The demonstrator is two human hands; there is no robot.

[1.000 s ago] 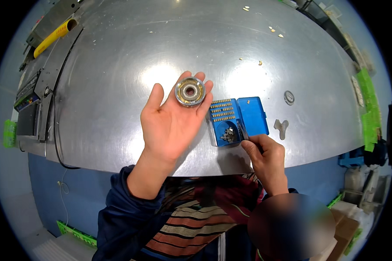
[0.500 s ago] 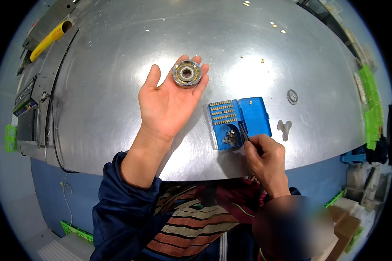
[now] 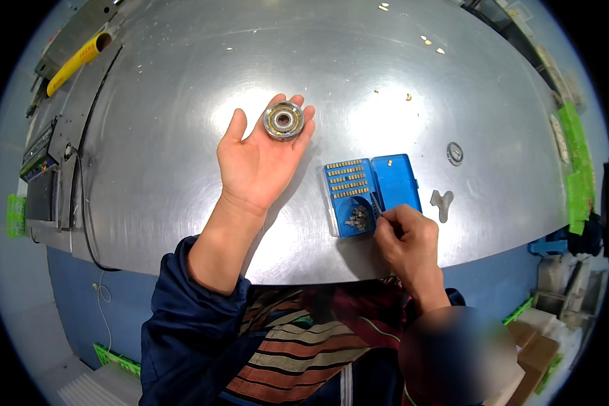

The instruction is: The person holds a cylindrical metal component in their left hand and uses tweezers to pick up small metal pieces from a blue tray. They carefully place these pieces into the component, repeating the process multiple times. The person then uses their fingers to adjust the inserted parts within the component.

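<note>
My left hand [image 3: 256,162] is held palm up over the steel table, its fingers stretched out. A round metal bearing [image 3: 283,120] rests on those fingers, with gold-coloured bits around its silver centre. Dark slim tweezers [image 3: 376,204] are pinched in my right hand [image 3: 411,245], pointing into a blue plastic box [image 3: 367,197]. Rows of small gold-and-grey pieces [image 3: 348,178] fill its upper part. A round well below them contains a heap of loose grey pieces [image 3: 357,218]. The lid [image 3: 395,183] lies folded back to the right, one tiny gold piece on it.
Right of the box lie a round grey disc [image 3: 455,153] and a three-armed metal piece [image 3: 442,205]. Pale crumbs [image 3: 427,42] dot the far table. At left are a yellow tube [image 3: 78,64] and a black cable [image 3: 84,223]. Green tape [image 3: 576,169] lines the right edge.
My left hand with the bearing has come slightly nearer and to the left. My right hand has shifted a little left, the tweezers still at the box.
</note>
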